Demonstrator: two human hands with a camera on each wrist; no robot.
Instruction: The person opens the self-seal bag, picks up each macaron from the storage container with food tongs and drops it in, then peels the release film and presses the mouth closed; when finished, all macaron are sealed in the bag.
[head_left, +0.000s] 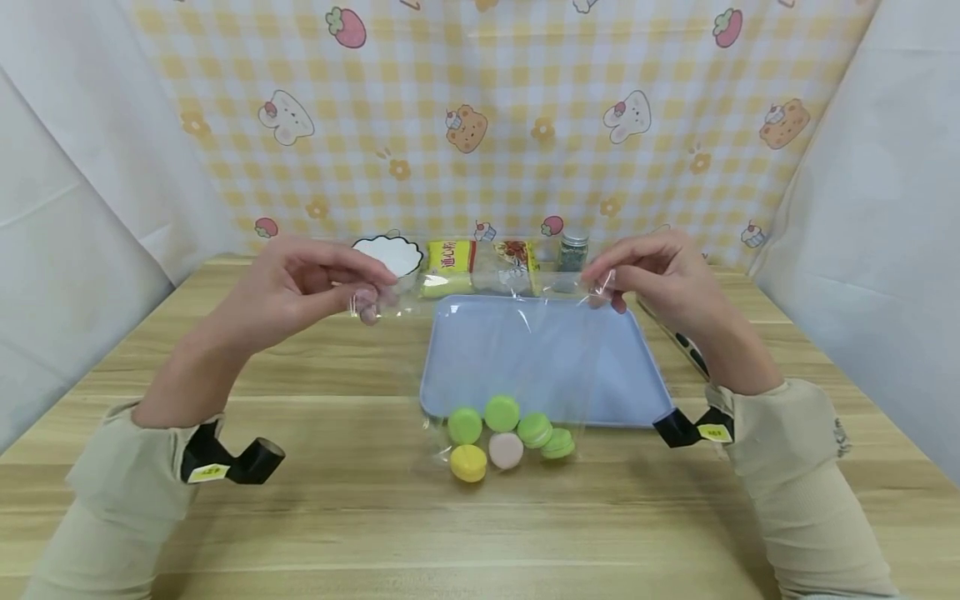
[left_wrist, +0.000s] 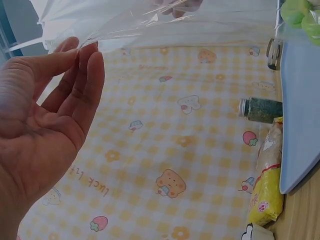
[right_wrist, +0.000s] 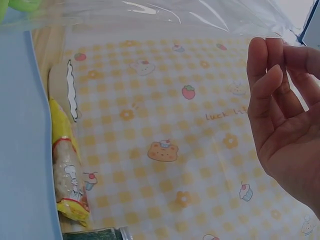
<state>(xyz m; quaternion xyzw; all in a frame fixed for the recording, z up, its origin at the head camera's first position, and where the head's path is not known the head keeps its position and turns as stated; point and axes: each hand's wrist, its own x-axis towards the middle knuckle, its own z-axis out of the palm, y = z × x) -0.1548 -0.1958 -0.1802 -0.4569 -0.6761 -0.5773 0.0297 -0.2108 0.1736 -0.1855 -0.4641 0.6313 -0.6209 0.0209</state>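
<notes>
A clear plastic bag point(head_left: 517, 350) hangs stretched between both hands over the table. My left hand point(head_left: 307, 287) pinches its upper left corner between thumb and fingers. The upper right corner is pinched by my right hand point(head_left: 660, 271). Low in the bag lie several green macarons point(head_left: 502, 413), a yellow macaron point(head_left: 468, 463) and a pale pink macaron point(head_left: 506, 450). Through the film a light blue tray point(head_left: 630, 358) shows behind. In the left wrist view the gripped film point(left_wrist: 130, 30) runs off from the fingertips.
Behind the tray stand a white scalloped bowl point(head_left: 390, 252), a yellow food packet point(head_left: 450, 268) and a glass jar with a metal lid point(head_left: 573, 250). A dark-patterned utensil handle point(head_left: 692, 353) lies right of the tray. A checked cloth point(head_left: 465, 83) hangs at the back.
</notes>
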